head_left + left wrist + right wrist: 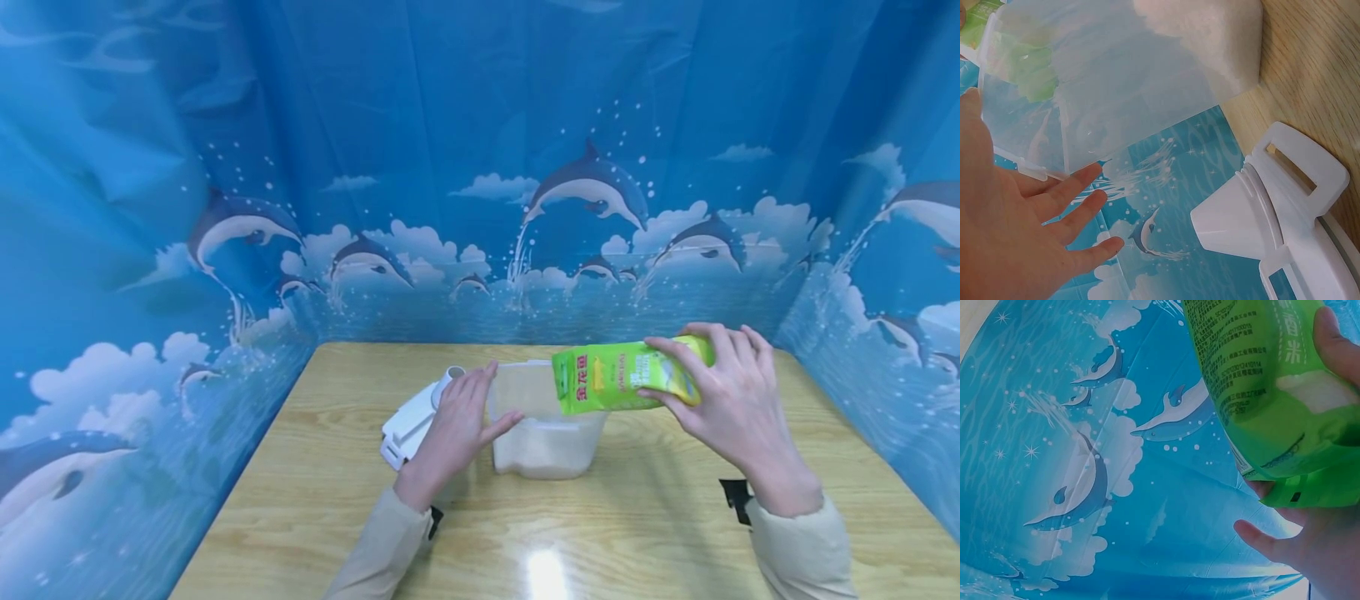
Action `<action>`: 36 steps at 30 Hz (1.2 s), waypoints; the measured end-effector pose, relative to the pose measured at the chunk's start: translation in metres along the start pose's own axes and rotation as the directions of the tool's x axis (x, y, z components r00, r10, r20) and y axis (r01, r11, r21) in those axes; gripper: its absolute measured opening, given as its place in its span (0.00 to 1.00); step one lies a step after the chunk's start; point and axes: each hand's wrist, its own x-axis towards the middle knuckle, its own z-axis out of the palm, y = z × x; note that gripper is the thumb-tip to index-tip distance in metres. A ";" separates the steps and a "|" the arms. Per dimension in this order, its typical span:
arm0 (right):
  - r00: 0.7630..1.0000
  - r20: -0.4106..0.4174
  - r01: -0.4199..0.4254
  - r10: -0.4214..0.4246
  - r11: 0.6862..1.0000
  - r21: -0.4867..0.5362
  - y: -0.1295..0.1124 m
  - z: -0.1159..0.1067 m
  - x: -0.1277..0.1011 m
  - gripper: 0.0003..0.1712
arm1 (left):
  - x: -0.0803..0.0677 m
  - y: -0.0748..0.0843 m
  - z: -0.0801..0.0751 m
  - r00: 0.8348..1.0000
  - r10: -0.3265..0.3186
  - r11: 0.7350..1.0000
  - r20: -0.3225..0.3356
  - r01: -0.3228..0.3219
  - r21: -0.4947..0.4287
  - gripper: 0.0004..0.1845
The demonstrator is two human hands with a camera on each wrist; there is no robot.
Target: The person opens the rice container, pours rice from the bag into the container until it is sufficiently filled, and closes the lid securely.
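Note:
My right hand grips the bottom end of a green rice bag, which lies nearly sideways with its other end over the rim of a translucent plastic container. White rice shows in the lower part of the container. My left hand is at the container's left rim, fingers fairly straight and spread, fingertips right by the wall. In the right wrist view the bag fills the upper right, with fingers around it.
A white lid with a round spout and a slotted handle lies left of the container, partly behind my left hand. The wooden table reaches back to a blue dolphin-print curtain at the rear and sides.

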 end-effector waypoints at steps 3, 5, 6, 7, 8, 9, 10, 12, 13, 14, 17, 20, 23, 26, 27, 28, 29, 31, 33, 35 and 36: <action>1.000 0.001 0.000 0.000 1.000 0.003 0.000 0.000 0.000 0.42 | 0.000 0.000 0.000 1.000 0.001 1.000 0.000 -0.001 -0.001 0.46; 1.000 0.004 0.000 0.000 1.000 0.004 -0.001 0.000 0.000 0.42 | 0.000 0.000 0.000 1.000 0.003 1.000 0.000 -0.003 -0.001 0.46; 1.000 0.006 0.000 0.000 1.000 0.004 0.000 0.000 0.000 0.42 | 0.000 0.000 0.000 1.000 0.004 1.000 -0.001 -0.004 0.001 0.46; 1.000 0.009 -0.002 0.002 1.000 0.004 0.000 0.000 0.000 0.42 | 0.001 0.000 0.000 1.000 0.005 1.000 0.000 -0.005 0.002 0.46; 1.000 0.010 -0.002 0.002 1.000 0.004 0.000 0.000 0.000 0.42 | 0.001 0.000 0.000 1.000 0.004 1.000 0.003 -0.004 0.002 0.47; 1.000 0.011 -0.003 0.003 1.000 0.005 0.000 0.000 0.000 0.42 | 0.001 0.000 0.000 1.000 0.005 1.000 0.003 -0.005 0.003 0.47; 1.000 0.012 -0.003 0.003 1.000 0.005 0.000 0.000 0.000 0.42 | 0.001 0.000 0.000 1.000 0.005 1.000 0.002 -0.005 0.001 0.47; 1.000 0.016 -0.005 0.005 1.000 0.006 0.000 0.000 0.000 0.42 | 0.001 0.000 0.000 1.000 0.001 1.000 0.005 -0.001 -0.001 0.47; 1.000 0.016 -0.006 0.005 1.000 0.007 0.000 0.000 0.000 0.42 | 0.001 0.000 0.000 1.000 -0.002 1.000 0.008 0.002 -0.003 0.47; 1.000 0.014 -0.005 0.005 1.000 0.008 0.000 0.000 0.000 0.42 | 0.001 0.000 0.000 1.000 -0.003 1.000 0.008 0.003 -0.003 0.47; 1.000 0.016 -0.006 0.005 1.000 0.009 0.000 0.000 0.000 0.42 | 0.001 0.000 0.000 1.000 -0.006 1.000 0.008 0.006 -0.004 0.47; 1.000 0.014 -0.006 0.006 1.000 0.009 0.000 0.000 0.000 0.42 | 0.001 0.000 0.000 1.000 -0.004 1.000 0.005 0.004 -0.004 0.47; 1.000 0.010 -0.006 0.006 1.000 0.009 0.000 0.000 0.000 0.42 | 0.001 0.000 0.000 1.000 -0.005 1.000 0.005 0.005 -0.006 0.47; 1.000 0.005 -0.006 0.006 1.000 0.011 0.000 0.000 -0.001 0.42 | 0.001 0.000 0.001 1.000 -0.004 1.000 0.006 0.004 -0.007 0.47; 1.000 0.005 -0.007 0.007 1.000 0.011 -0.001 0.000 -0.001 0.42 | 0.001 0.000 0.000 1.000 -0.003 1.000 0.006 0.003 -0.008 0.47; 1.000 0.005 -0.008 0.008 1.000 0.012 -0.001 0.000 -0.001 0.42 | 0.001 0.000 0.000 1.000 -0.002 1.000 0.007 0.002 -0.007 0.46; 1.000 0.007 -0.011 0.011 1.000 0.012 -0.001 0.000 -0.001 0.42 | 0.001 0.000 0.000 1.000 0.000 1.000 0.007 0.000 -0.008 0.46; 1.000 0.011 -0.013 0.013 1.000 0.009 -0.001 0.000 -0.001 0.42 | 0.000 0.000 0.000 1.000 0.003 1.000 0.006 -0.003 -0.007 0.46; 1.000 0.015 -0.015 0.015 1.000 0.007 -0.001 -0.001 -0.001 0.42 | 0.000 0.000 0.000 1.000 0.006 1.000 0.005 -0.006 -0.002 0.46; 1.000 0.016 -0.016 0.016 1.000 0.005 -0.001 -0.001 -0.001 0.42 | 0.000 0.000 0.000 1.000 0.007 1.000 0.003 -0.007 0.002 0.46; 1.000 0.014 -0.015 0.015 1.000 0.004 -0.001 -0.001 0.000 0.42 | 0.000 0.000 0.000 1.000 0.008 1.000 0.003 -0.008 0.004 0.46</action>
